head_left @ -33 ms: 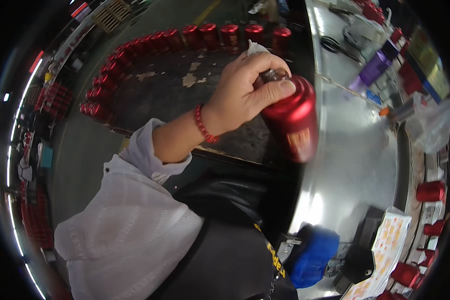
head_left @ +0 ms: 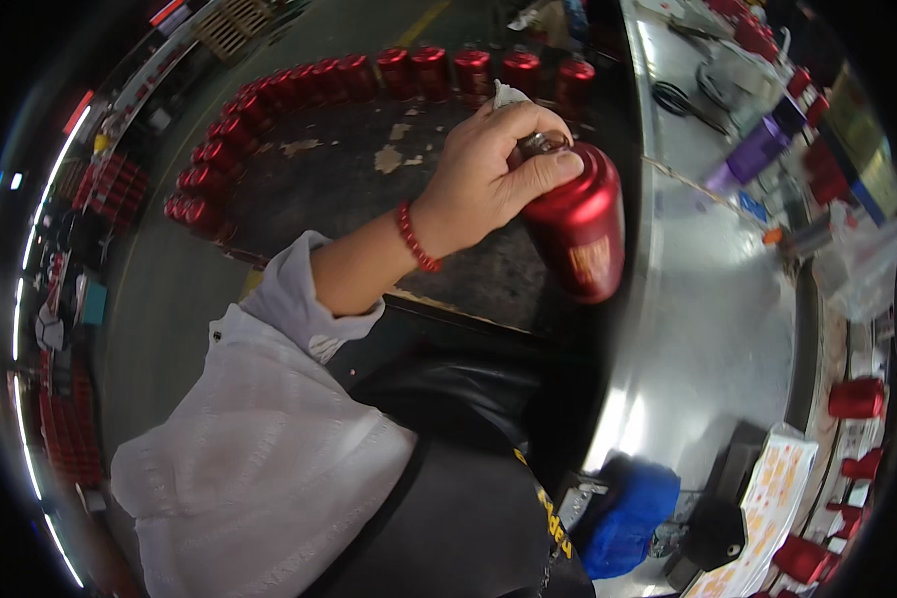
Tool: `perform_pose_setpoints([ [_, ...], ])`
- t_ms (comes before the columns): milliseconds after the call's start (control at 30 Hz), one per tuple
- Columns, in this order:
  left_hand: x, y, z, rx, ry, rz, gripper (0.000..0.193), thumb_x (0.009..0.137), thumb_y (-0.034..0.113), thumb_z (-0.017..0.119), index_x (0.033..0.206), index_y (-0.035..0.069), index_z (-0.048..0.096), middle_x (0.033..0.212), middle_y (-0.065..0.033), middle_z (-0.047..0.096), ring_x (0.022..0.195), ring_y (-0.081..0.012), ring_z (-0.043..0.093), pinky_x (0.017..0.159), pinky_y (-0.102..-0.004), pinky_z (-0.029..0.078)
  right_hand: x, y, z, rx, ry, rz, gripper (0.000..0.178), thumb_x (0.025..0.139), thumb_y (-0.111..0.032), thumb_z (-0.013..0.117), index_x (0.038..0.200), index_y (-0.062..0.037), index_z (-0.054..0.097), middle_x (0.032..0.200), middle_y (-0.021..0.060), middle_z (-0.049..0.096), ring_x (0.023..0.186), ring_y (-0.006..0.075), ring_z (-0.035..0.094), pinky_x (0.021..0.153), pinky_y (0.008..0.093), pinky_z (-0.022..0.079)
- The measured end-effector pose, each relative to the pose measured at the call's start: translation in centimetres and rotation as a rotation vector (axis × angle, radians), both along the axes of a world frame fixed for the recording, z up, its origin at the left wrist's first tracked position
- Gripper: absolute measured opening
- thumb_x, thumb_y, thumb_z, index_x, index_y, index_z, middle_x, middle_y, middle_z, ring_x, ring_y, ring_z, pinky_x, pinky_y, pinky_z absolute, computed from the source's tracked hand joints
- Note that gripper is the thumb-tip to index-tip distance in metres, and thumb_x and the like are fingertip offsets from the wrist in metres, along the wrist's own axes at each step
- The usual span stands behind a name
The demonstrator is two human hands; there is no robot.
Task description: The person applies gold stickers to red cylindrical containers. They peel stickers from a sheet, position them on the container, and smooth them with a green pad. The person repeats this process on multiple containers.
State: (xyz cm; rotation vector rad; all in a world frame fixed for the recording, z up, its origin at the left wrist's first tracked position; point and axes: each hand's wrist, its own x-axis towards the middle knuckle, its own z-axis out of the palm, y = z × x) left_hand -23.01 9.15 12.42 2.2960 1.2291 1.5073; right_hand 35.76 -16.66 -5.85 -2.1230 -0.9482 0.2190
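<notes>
A shiny red bottle (head_left: 590, 234) with gold print hangs tilted from my left hand (head_left: 493, 169). Thumb and fingers close round its narrow, dark top, and a scrap of white cloth or tissue (head_left: 508, 95) sticks out by the knuckles. The bottle is over the right end of a dark, worn tabletop (head_left: 339, 189), beside the metal counter's edge. Along the table's far and left edges several similar red bottles (head_left: 394, 72) stand in a curved row. My right hand does not show.
The shiny metal counter (head_left: 708, 329) runs down the right side. On it are black-handled scissors (head_left: 673, 97), a purple bottle (head_left: 757, 145), a blue cloth (head_left: 628, 513) and a patterned sheet (head_left: 772, 498). More red pieces (head_left: 855, 397) line the far right. Stacked red goods (head_left: 110, 194) stand at left.
My left hand and the red bottle have shifted slightly left and up, away from the metal counter. The view has turned a little; the grip is unchanged.
</notes>
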Motion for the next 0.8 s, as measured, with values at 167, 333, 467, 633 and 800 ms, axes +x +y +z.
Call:
perform_pose_setpoints([
  [167, -13.4, 5.0, -6.4, 0.017, -0.005, 0.491, 0.03, 0.088, 0.034, 0.075, 0.097, 0.006, 0.069, 0.093, -0.0124, 0.07, 0.09, -0.0313, 0.067, 0.078, -0.041, 0.054, -13.2, 1.4, -2.8, -0.121, 0.077, 0.183, 0.047, 0.096, -0.049, 0.066, 0.104, -0.003, 0.069, 0.092, 0.0132, 0.072, 0.076, 0.0224, 0.069, 0.065, 0.0371, 0.057],
  [333, -28.7, 10.2, -13.4, -0.124, 0.038, 0.857, 0.032, 0.09, 0.039, 0.071, 0.098, 0.008, 0.071, 0.098, -0.0131, 0.072, 0.095, -0.0336, 0.067, 0.082, -0.0445, 0.053, -18.9, 2.1, -1.7, -0.175, 0.045, 0.158, 0.046, 0.096, -0.048, 0.066, 0.106, -0.0036, 0.068, 0.094, 0.0132, 0.071, 0.077, 0.0226, 0.069, 0.066, 0.0374, 0.057],
  [467, -43.1, 9.8, -16.9, -0.213, 0.104, 1.162, 0.035, 0.092, 0.043, 0.066, 0.099, 0.009, 0.07, 0.103, -0.0218, 0.067, 0.095, -0.0413, 0.066, 0.082, -0.0503, 0.054, -21.9, 6.9, -0.6, -0.22, 0.011, 0.186, 0.045, 0.096, -0.047, 0.066, 0.108, -0.0041, 0.068, 0.095, 0.0133, 0.071, 0.078, 0.0227, 0.069, 0.067, 0.0376, 0.057],
  [633, -58.6, 11.6, -19.3, -0.263, 0.146, 1.401, 0.041, 0.091, 0.048, 0.066, 0.102, 0.009, 0.069, 0.105, -0.0228, 0.07, 0.095, -0.0435, 0.068, 0.082, -0.0528, 0.055, -25.4, 10.8, 0.2, -0.27, -0.018, 0.141, 0.043, 0.096, -0.046, 0.066, 0.11, -0.0047, 0.068, 0.097, 0.0133, 0.071, 0.079, 0.0229, 0.068, 0.068, 0.0379, 0.058],
  [800, -67.7, 14.9, -17.9, -0.258, 0.143, 1.618, 0.045, 0.093, 0.048, 0.066, 0.107, 0.006, 0.069, 0.107, -0.0224, 0.071, 0.1, -0.0421, 0.069, 0.087, -0.0513, 0.056, -27.5, 14.0, 0.9, -0.294, -0.033, 0.117, 0.042, 0.096, -0.044, 0.066, 0.112, -0.0052, 0.068, 0.099, 0.0134, 0.07, 0.08, 0.0231, 0.068, 0.069, 0.0382, 0.058],
])
